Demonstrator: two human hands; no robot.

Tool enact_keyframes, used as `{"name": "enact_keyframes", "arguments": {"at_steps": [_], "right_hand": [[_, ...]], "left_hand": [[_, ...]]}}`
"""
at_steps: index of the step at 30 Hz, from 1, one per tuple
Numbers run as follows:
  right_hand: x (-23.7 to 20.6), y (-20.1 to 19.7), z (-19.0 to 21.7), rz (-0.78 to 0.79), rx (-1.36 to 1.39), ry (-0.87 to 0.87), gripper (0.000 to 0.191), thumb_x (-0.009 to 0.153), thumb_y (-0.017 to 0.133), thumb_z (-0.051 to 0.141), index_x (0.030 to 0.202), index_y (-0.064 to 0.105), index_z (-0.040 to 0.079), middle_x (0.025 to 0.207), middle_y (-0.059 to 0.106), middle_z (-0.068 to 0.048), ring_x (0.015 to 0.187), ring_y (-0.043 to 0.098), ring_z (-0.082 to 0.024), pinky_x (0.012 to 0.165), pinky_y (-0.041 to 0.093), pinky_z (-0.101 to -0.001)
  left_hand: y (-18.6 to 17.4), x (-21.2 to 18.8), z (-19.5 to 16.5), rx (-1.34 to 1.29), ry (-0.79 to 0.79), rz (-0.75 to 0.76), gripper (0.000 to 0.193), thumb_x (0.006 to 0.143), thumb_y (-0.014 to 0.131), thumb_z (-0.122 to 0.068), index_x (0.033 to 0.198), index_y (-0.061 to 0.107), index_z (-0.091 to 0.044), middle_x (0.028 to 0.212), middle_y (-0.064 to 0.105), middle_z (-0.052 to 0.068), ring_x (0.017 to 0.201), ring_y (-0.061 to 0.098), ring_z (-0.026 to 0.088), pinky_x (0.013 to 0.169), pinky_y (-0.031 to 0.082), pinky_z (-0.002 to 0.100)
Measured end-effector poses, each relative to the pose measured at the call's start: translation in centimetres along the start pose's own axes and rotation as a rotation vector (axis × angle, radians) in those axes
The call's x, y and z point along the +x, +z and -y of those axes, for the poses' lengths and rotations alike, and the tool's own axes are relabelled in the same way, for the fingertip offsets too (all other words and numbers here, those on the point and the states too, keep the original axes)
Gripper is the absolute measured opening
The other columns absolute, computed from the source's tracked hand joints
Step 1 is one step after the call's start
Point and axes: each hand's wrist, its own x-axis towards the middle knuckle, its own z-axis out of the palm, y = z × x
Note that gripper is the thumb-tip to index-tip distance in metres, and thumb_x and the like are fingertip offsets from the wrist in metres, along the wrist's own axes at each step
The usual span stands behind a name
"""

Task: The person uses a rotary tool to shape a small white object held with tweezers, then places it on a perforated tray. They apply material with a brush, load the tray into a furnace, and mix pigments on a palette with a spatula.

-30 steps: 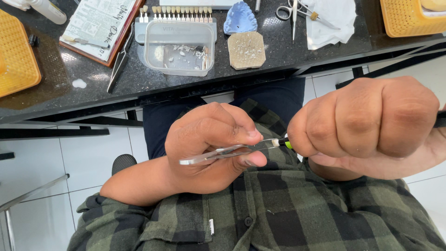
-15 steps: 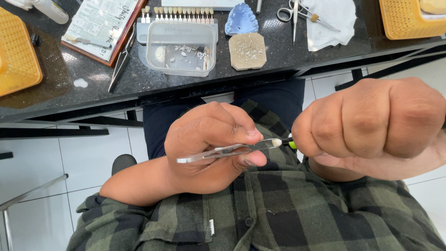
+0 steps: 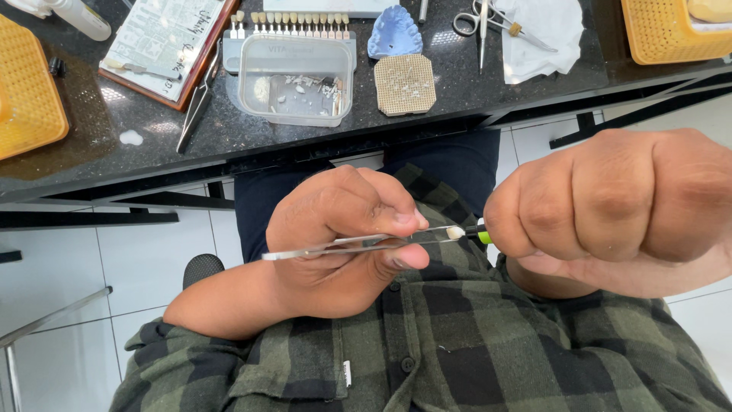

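My left hand [image 3: 335, 240] pinches a pair of metal tweezers [image 3: 343, 246] held level over my lap, its tips pointing right. A small whitish tooth-like piece [image 3: 455, 233] sits in the tweezer tips. My right hand [image 3: 618, 206] is closed in a fist around a tool with a green tip [image 3: 483, 236], which meets the small piece. Most of that tool is hidden inside the fist.
A dark stone worktop [image 3: 473, 91] lies ahead with a clear plastic box [image 3: 296, 79], a row of tooth shade tabs [image 3: 293, 19], a blue dental cast [image 3: 394, 34], a honeycomb tray [image 3: 405, 84], scissors [image 3: 476, 17], tweezers [image 3: 197, 107], white tissue [image 3: 545, 30], and yellow baskets [image 3: 27, 88] at both ends.
Both hands stay close together over the lap; the right fist has shifted slightly right and the tweezers barely moved.
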Motion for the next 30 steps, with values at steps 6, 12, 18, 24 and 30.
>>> {"name": "enact_keyframes", "arguments": {"at_steps": [6,12,18,24,30], "right_hand": [[-0.2,0.2,-0.2,-0.023,0.012,-0.027,0.050,0.108,0.034,0.039,0.063,0.039,0.018,0.056,0.038,0.004,0.046,0.030,-0.015,0.048,0.036,-0.0377],[-0.3,0.3,-0.3,-0.035,0.018,-0.055,0.047,0.106,0.037,0.036,0.062,0.040,0.019,0.054,0.037,0.004,0.044,0.028,-0.015,0.046,0.036,-0.0372],[-0.1,0.3,0.0,0.001,0.024,-0.046,0.047,0.106,0.039,0.033,0.061,0.041,0.020,0.053,0.037,0.005,0.042,0.028,-0.014,0.046,0.037,-0.0368],[0.0,0.6,-0.3,-0.020,0.020,-0.082,0.047,0.106,0.039,0.033,0.060,0.041,0.020,0.053,0.036,0.006,0.042,0.028,-0.013,0.046,0.037,-0.0362],[0.1,0.6,-0.3,-0.013,0.039,-0.084,0.047,0.107,0.040,0.031,0.060,0.041,0.020,0.053,0.037,0.007,0.042,0.028,-0.012,0.045,0.038,-0.0351]], "left_hand": [[0.1,-0.2,0.0,-0.031,-0.025,-0.018,0.026,0.092,0.082,-0.013,0.109,0.064,-0.005,0.088,0.057,0.001,0.086,0.071,0.015,0.071,0.063,0.025],[0.3,-0.4,0.1,-0.051,-0.044,-0.046,0.026,0.093,0.081,-0.013,0.110,0.064,-0.005,0.089,0.056,0.002,0.084,0.072,0.014,0.071,0.064,0.025],[0.5,-0.6,0.2,-0.130,-0.076,-0.086,0.026,0.093,0.082,-0.013,0.111,0.066,-0.004,0.091,0.058,0.002,0.084,0.072,0.013,0.072,0.065,0.026],[0.9,-0.8,0.3,-0.193,-0.091,-0.129,0.026,0.093,0.082,-0.012,0.112,0.066,-0.004,0.094,0.060,0.003,0.086,0.071,0.013,0.076,0.066,0.027],[1.1,-1.1,0.4,-0.267,-0.110,-0.177,0.024,0.094,0.081,-0.008,0.111,0.066,-0.003,0.097,0.062,0.005,0.089,0.072,0.014,0.075,0.065,0.026]]}}
